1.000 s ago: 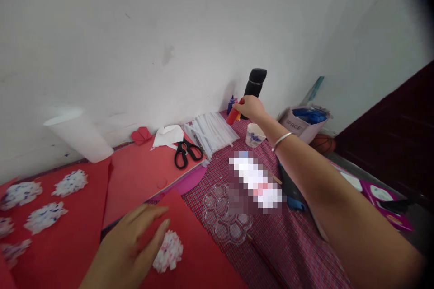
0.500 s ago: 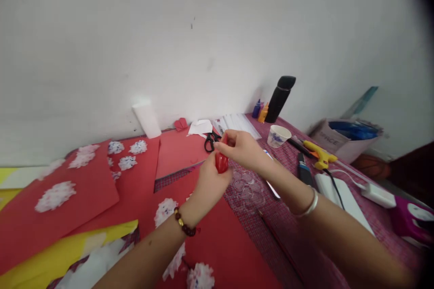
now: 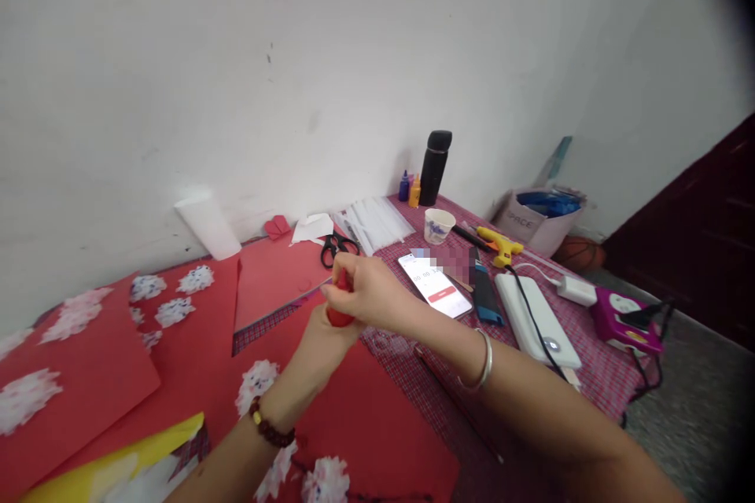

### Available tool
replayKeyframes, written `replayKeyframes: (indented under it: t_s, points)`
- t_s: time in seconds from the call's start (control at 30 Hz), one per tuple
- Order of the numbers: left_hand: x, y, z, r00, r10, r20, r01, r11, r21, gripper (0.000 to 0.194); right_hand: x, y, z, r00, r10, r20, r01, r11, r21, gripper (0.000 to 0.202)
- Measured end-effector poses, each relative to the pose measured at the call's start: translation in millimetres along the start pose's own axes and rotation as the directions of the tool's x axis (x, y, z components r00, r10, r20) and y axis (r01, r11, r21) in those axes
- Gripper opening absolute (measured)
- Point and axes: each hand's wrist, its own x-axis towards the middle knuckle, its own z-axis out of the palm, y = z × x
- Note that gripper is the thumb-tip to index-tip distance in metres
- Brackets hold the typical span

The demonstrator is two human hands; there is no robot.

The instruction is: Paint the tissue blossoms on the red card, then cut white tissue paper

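Centrally, in the head view, a small red bottle (image 3: 338, 317) is grasped low by the left hand (image 3: 318, 346), its upper end pinched by the right hand (image 3: 381, 292), over red paper (image 3: 383, 424). The bottle is best kept steady and unsqueezed, clear of the paper flowers (image 3: 257, 383).

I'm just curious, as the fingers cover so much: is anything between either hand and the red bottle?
Nothing visible. The left hand holds the red bottle from below, and the right hand has its fingers at the top. Those fingers hide part of it.
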Motion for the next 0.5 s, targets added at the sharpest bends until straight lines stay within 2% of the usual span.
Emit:
replayKeyframes:
  t_s: [0.1, 0.2, 0.4, 0.5]
  points:
    - [-5.2, 0.2, -2.7, 0.997, -0.057, 0.055, 0.054, 0.997, 0.045, 0.031, -0.4, 2.8, -0.2, 0.999, -0.01, 0.033, 0.008, 0.998, 0.06, 0.016]
    - [-7.2, -2.2, -5.2, 0.994, -0.061, 0.094, 0.057, 0.997, 0.044, 0.034, -0.8, 5.4, -1.1, 0.998, -0.01, 0.061, 0.005, 0.995, 0.095, 0.018]
    - [-7.7, -6.3, -1.7, 0.994, -0.067, 0.087, 0.065, 0.997, 0.032, 0.032, -3.1, 6.2, -2.3, 0.997, 0.005, 0.083, -0.014, 0.994, 0.108, 0.019]
    - [-1.0, 2.4, 5.5, 0.996, -0.061, 0.063, 0.059, 0.998, 0.033, 0.026, 1.6, 6.0, -12.9, 0.983, -0.052, 0.177, 0.033, 0.993, 0.111, 0.019]
